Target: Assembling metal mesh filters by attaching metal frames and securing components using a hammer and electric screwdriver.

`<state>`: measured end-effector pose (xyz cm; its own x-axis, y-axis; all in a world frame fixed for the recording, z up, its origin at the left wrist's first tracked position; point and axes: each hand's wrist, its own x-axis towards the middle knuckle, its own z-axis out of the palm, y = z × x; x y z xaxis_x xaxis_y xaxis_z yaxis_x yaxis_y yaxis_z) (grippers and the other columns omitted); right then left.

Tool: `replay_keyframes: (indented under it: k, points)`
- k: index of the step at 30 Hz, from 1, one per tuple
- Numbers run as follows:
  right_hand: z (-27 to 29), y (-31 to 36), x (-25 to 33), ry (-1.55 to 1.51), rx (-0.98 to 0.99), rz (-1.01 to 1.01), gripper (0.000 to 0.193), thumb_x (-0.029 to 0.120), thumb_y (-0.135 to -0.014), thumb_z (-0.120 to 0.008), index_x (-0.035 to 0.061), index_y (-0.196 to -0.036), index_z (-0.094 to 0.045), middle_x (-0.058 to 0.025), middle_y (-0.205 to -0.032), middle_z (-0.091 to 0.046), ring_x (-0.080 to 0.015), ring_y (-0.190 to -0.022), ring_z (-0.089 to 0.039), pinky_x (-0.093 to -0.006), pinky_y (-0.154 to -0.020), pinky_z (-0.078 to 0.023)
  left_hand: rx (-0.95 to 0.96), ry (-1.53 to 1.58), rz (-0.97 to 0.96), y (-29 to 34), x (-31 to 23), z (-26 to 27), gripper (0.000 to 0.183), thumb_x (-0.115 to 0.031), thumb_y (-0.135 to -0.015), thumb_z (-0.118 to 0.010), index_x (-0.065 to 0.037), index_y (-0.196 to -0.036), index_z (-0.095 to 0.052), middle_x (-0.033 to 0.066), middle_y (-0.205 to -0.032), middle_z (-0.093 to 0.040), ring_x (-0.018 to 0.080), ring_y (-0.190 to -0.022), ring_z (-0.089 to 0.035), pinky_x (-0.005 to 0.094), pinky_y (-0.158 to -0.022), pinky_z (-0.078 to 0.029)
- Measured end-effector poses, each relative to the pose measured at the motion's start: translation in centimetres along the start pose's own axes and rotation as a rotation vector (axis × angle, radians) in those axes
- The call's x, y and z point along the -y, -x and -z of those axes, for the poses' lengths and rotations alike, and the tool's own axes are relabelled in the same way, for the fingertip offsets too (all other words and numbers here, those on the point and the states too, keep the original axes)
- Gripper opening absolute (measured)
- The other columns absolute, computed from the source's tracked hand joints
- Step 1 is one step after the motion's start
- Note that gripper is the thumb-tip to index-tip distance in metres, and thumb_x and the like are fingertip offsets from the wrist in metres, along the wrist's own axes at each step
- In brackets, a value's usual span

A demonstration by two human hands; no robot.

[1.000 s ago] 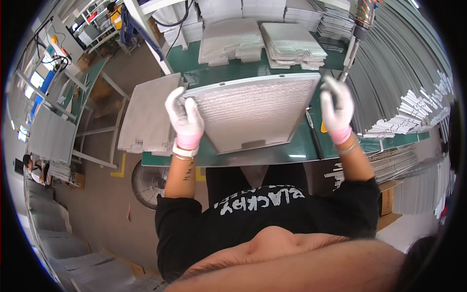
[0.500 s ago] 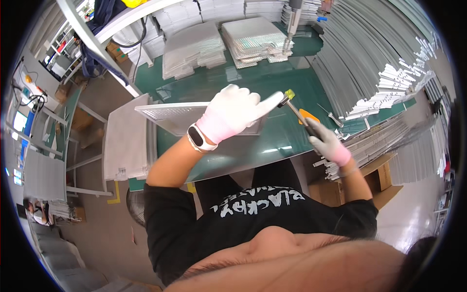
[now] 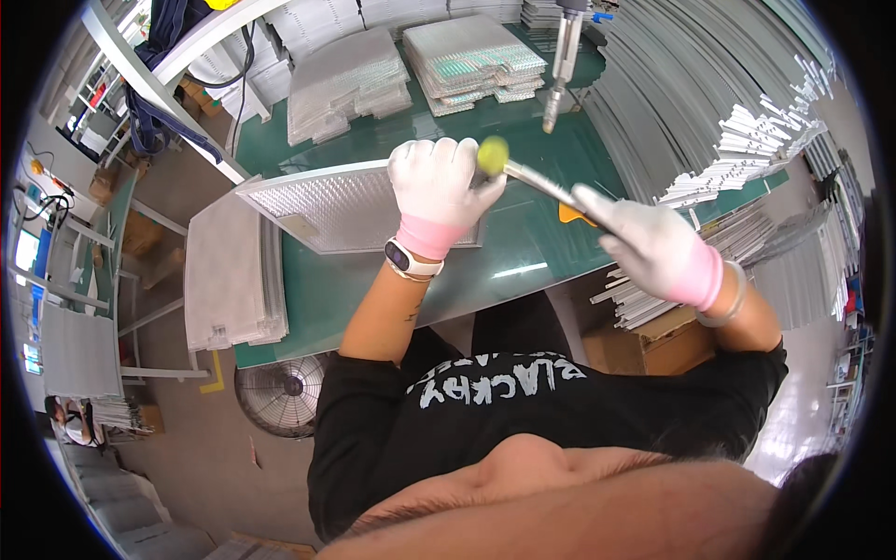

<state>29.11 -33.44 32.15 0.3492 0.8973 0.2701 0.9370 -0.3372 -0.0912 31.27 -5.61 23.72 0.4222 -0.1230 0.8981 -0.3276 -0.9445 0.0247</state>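
A framed panel [image 3: 322,213] with a pale rim and a dimpled, translucent face stands on edge on the green tabletop [image 3: 523,245]. My left hand [image 3: 434,185], white-gloved, is curled over its upper edge near the right corner. A hammer [image 3: 535,179] is in my right hand [image 3: 653,245], also gloved, with the fingers wrapped round its dark handle. The hammer's yellow-green head, blurred by motion, is right beside my left knuckles and thumb; whether it touches the panel I cannot tell. Partly behind the handle lies an orange object [image 3: 575,216].
Clear textured sheets [image 3: 347,79] and a second pile of sheets [image 3: 474,58] sit at the back. More sheets [image 3: 233,266] overhang the left edge. A powered screwdriver [image 3: 565,61] hangs above the table. Long metal strips [image 3: 672,112] are stacked right; a floor fan [image 3: 283,394] stands below.
The hammer head has swung left, up to my left hand. My left index finger, stretched out before, is now folded in at the panel's edge. The view has shifted slightly.
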Motion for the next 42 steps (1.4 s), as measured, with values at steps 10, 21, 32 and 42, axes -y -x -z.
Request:
replay_keyframes:
  k: [10, 21, 32, 42]
  points:
    - [-0.1, -0.1, 0.7, -0.06, 0.027, -0.233, 0.058, 0.009, -0.092, -0.057, 0.0029, -0.145, -0.036, -0.0209, -0.11, -0.06, -0.0319, -0.076, -0.065, -0.0394, -0.073, -0.055, 0.005, -0.027, 0.006, -0.1, -0.1, -0.3, 0.033, -0.035, -0.062, -0.077, -0.016, -0.066, -0.051, 0.0024, -0.062, -0.047, 0.0243, -0.06, -0.05, 0.0403, -0.064, -0.039]
    - [-0.8, 0.3, 0.4, -0.044, 0.01, -0.42, 0.06, 0.012, -0.093, -0.054, 0.0056, -0.148, -0.031, -0.0205, -0.087, -0.063, -0.0376, -0.072, -0.062, -0.043, -0.07, -0.052, -0.025, 0.004, -0.019, 0.4, 0.1, -0.1, 0.033, -0.032, -0.057, -0.08, -0.014, -0.073, -0.057, 0.002, -0.067, -0.049, 0.0233, -0.065, -0.05, 0.0391, -0.067, -0.037]
    - [-6.7, 2.0, -0.5, -0.266, -0.22, -0.411, 0.056, 0.008, -0.091, -0.054, 0.0034, -0.144, -0.038, -0.0249, -0.102, -0.065, -0.0395, -0.081, -0.066, -0.0391, -0.071, -0.053, -0.117, 0.009, -0.016, 0.4, 0.1, -0.9, 0.032, -0.034, -0.06, -0.078, -0.016, -0.064, -0.052, 0.0018, -0.063, -0.046, 0.0236, -0.062, -0.049, 0.0406, -0.066, -0.039]
    - [-13.4, -0.6, -9.5, 0.02, -0.643, -0.467, 0.049, 0.012, -0.095, -0.05, -0.0072, -0.139, -0.039, -0.0274, -0.132, -0.047, -0.0381, -0.124, -0.046, -0.0431, -0.108, -0.034, -0.141, 0.195, -0.033, 1.6, -3.7, 0.9, 0.029, -0.03, -0.06, -0.077, -0.018, -0.065, -0.052, -0.001, -0.063, -0.045, 0.0204, -0.06, -0.047, 0.0371, -0.065, -0.033]
